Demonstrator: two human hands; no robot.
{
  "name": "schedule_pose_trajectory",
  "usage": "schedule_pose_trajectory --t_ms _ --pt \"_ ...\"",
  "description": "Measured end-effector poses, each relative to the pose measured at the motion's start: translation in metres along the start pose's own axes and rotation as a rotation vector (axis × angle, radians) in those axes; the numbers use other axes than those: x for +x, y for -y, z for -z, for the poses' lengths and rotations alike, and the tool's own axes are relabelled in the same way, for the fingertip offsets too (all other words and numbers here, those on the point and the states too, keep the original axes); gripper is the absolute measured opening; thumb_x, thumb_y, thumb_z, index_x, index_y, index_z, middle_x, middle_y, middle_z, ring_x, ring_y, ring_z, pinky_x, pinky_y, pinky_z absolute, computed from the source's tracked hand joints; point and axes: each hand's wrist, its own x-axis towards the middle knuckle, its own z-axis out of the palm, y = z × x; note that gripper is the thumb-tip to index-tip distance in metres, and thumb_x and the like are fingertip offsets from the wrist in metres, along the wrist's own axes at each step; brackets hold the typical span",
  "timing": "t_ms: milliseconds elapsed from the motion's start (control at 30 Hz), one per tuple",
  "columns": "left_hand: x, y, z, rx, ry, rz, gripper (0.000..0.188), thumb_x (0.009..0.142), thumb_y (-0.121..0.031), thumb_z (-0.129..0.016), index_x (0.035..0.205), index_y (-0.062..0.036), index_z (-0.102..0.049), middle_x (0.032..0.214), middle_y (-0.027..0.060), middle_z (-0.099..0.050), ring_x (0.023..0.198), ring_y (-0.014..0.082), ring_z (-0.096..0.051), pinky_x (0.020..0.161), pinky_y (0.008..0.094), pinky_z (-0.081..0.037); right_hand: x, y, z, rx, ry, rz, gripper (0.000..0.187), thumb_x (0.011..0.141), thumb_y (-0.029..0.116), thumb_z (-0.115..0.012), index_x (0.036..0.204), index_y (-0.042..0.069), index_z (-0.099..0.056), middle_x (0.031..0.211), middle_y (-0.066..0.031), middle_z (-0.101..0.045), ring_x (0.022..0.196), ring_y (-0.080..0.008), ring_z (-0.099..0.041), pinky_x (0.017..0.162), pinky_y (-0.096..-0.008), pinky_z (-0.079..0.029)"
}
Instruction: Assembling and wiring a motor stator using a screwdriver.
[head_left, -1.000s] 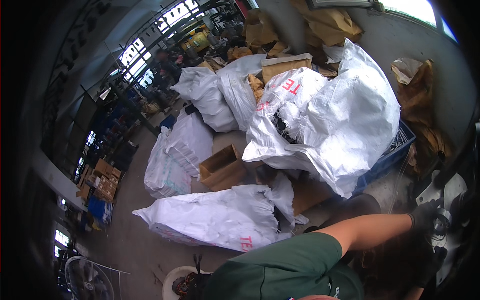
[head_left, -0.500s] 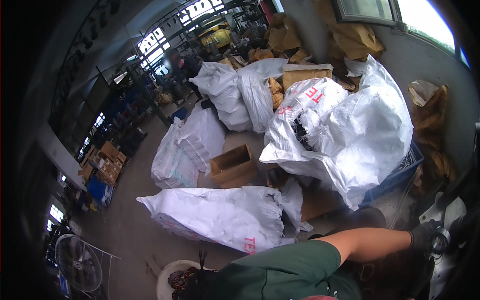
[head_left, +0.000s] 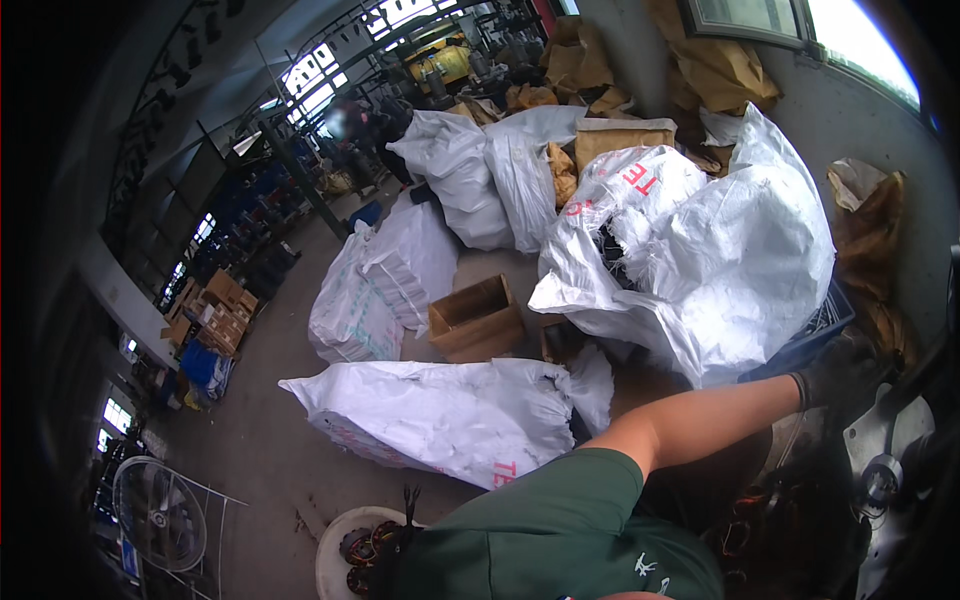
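At the near right, the left hand [head_left: 846, 372], dark-gloved, is between a pale metal plate [head_left: 905, 435] and a blue crate [head_left: 800, 350]; its grip is too dark to tell, and the right hand is out of sight. Farther left lie a white sack [head_left: 430, 412], then an open cardboard box [head_left: 478, 325].

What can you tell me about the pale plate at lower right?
The pale plate looks like metal, mostly flat, with an irregular outline. A shiny rounded fitting shows around its middle. It reaches down towards the picture's bottom edge, partly in shadow, so its full shape is unclear. The left hand, dark-gloved, is just above its upper part; I cannot tell whether they touch.
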Motion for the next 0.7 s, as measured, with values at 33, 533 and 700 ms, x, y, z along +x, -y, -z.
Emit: schedule_pose_trajectory --t_ms 33,533,700 --pt "-0.001 0.009 0.024 0.028 -0.076 0.003 0.015 0.091 -0.009 -0.071 0.103 -0.0004 -0.069 0.100 0.0190 -0.068 0.099 0.0339 -0.069 0.089 0.0431 -0.054 0.001 0.002 0.002 0.003 0.028 -0.003 0.030 0.098 0.015 -0.068 0.118 -0.007 -0.071 0.113 -0.0189 -0.075 0.105 -0.0303 -0.069 0.098 -0.0408 -0.054" --pt "-0.125 0.005 0.414 0.511 -0.862 0.315 0.077 0.088 -0.012 -0.079 0.155 -0.0062 -0.041 0.117 0.0162 -0.066 0.099 0.0309 -0.068 0.093 0.0434 -0.055 -0.005 -0.018 0.025 0.098 0.306 -0.199 0.031 0.103 0.025 -0.066 0.115 -0.003 -0.073 0.109 -0.0181 -0.075 0.101 -0.0315 -0.068 0.095 -0.0406 -0.053" --pt "-0.158 0.035 0.427 1.141 -0.225 0.115 0.051 0.091 -0.029 -0.076 0.134 -0.0047 -0.063 0.124 0.0199 -0.068 0.114 0.0376 -0.066 0.099 0.0458 -0.052 -0.007 -0.025 0.024 0.159 0.394 -0.258 0.032 0.103 0.027 -0.067 0.116 -0.002 -0.074 0.109 -0.0177 -0.075 0.100 -0.0303 -0.068 0.094 -0.0401 -0.053"
